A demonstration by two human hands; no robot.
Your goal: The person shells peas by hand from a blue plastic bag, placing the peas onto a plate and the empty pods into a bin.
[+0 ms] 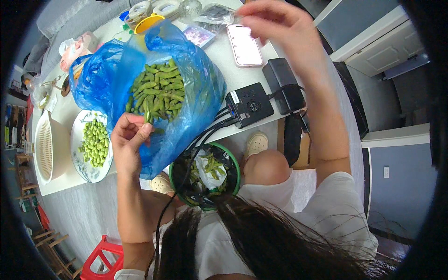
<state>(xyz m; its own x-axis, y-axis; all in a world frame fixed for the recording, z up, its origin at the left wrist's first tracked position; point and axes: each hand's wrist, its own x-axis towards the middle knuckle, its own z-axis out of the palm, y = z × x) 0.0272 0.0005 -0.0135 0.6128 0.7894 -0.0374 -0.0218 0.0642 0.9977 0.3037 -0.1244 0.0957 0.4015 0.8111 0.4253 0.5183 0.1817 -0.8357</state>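
A blue plastic bag [196,70] lies open on the table, filled with green edamame pods [161,91]. At the bag's near edge, my left hand [129,137] pinches one edamame pod [148,115] upright between thumb and fingers. My right hand [282,23] is raised at the upper right, beside and above a lit phone [245,45]. Motion blurs it, but its fingers look stretched out and apart, with nothing visible in them. To the left of the bag sits a white patterned plate [99,176] with a heap of shelled beans [94,142].
A cream plastic basket [58,149] stands at the table's left. Black boxes with cables [249,105] occupy the right edge. Below, between my legs, is a green-rimmed bin [239,175] with pods and a white wrapper. A red stool [103,259] stands at the lower left.
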